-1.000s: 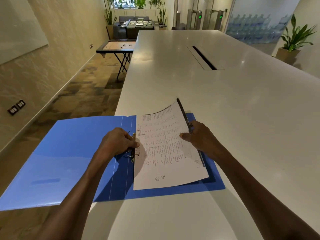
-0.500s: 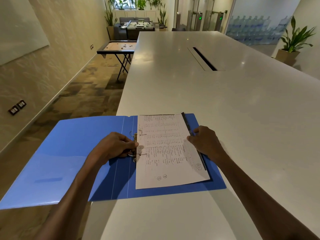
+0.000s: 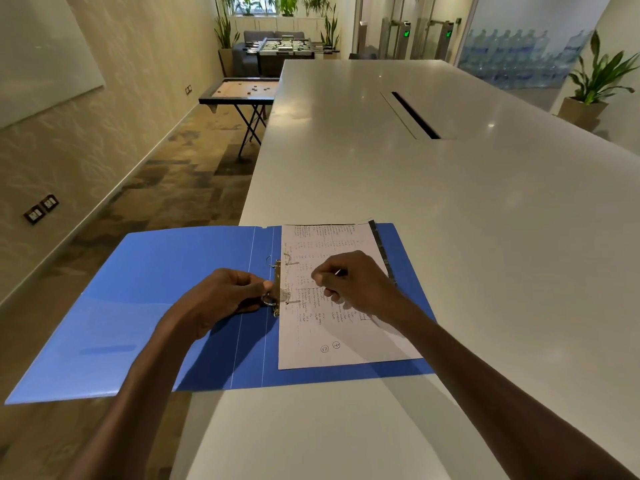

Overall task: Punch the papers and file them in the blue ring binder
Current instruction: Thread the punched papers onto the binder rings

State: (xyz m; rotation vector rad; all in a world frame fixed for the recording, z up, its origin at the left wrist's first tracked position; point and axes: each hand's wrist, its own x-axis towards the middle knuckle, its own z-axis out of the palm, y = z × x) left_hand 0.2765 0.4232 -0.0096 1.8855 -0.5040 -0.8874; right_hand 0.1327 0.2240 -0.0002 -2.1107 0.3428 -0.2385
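Observation:
The blue ring binder (image 3: 145, 306) lies open at the table's near left corner, its left cover hanging past the edge. Printed papers (image 3: 332, 334) lie flat on its right half, threaded on the metal ring mechanism (image 3: 278, 289) at the spine. My left hand (image 3: 221, 299) rests on the spine with thumb and fingers pinched on the ring mechanism. My right hand (image 3: 356, 285) lies on the papers beside the rings, fingers curled, with a thin pale sliver showing by the knuckles; I cannot tell whether it holds anything. No hole punch is in view.
The long white table (image 3: 450, 202) stretches ahead, with a dark cable slot (image 3: 415, 114) in its middle. A carrom board on a folding stand (image 3: 242, 91) stands on the floor left of the table. A potted plant (image 3: 592, 95) is far right.
The lifted, curved paper has dropped flat onto the binder. My right hand has moved left from the paper's right edge to beside the rings. My left hand stays at the ring mechanism.

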